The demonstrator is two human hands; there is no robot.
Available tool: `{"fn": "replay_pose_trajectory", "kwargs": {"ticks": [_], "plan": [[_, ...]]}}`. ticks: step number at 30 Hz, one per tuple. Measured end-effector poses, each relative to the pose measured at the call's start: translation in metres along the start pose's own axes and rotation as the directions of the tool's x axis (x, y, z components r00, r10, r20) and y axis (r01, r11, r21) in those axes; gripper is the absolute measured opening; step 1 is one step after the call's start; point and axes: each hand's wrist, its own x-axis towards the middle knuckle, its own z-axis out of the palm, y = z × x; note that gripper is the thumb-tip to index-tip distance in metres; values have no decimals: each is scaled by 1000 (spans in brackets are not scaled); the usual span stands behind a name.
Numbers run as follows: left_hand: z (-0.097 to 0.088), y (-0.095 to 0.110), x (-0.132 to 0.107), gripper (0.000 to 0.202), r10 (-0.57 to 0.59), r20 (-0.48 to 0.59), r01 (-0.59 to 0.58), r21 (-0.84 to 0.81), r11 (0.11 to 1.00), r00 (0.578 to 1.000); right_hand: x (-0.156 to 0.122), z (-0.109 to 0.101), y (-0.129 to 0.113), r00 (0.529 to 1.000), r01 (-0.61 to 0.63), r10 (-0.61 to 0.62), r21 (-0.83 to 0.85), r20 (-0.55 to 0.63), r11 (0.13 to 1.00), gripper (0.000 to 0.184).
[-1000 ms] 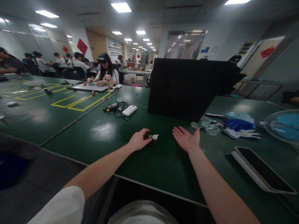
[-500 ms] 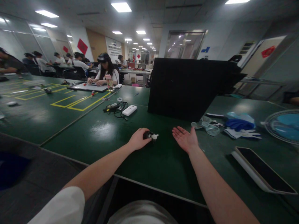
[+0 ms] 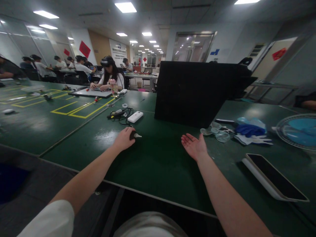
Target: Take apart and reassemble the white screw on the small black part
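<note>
My left hand [image 3: 123, 139] is closed round a small dark bottle [image 3: 132, 135] just above or on the green tabletop. Its white nozzle [image 3: 138, 136] sticks out to the right past my fingers; most of the body is hidden in the grip. My right hand [image 3: 196, 147] is held palm up over the table, fingers stretched and nothing on the palm. Between the two hands lies bare green surface. Beyond my left hand are a white box-shaped device [image 3: 135, 117] and a tangle of black cable [image 3: 119, 114].
A big black panel [image 3: 187, 93] stands ahead. To the right are clear plastic cups [image 3: 222, 136], blue-and-white gloves [image 3: 251, 130], a round basket [image 3: 278, 131] and a tablet-like device on a stand [image 3: 275, 177]. Across the table, a person [image 3: 110, 74] works at a white board [image 3: 92, 93].
My left hand has carried the bottle leftward, away from my right hand, and the nozzle now points more to the right. My right hand stays palm up in nearly the same place.
</note>
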Motion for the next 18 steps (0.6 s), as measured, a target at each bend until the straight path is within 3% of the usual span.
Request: {"fn": "replay_pose_trajectory", "kwargs": {"ticks": [5, 11, 15, 18], "plan": [[-11, -22, 0, 51, 105, -26, -102, 102, 990, 994, -4, 3, 0, 1000, 4, -4, -20, 0, 1000, 63], [-12, -23, -2, 53, 157, -9, -152, 200, 968, 988, -5, 5, -1, 1000, 6, -6, -16, -4, 1000, 62], [-12, -30, 0, 52, 54, -63, -40, 210, 977, 997, -6, 6, -1, 1000, 2, -3, -11, -4, 1000, 63], [-10, -45, 2, 51, -132, -148, 152, 127, 980, 980, -6, 6, -1, 1000, -2, 2, -8, -7, 1000, 63]]}}
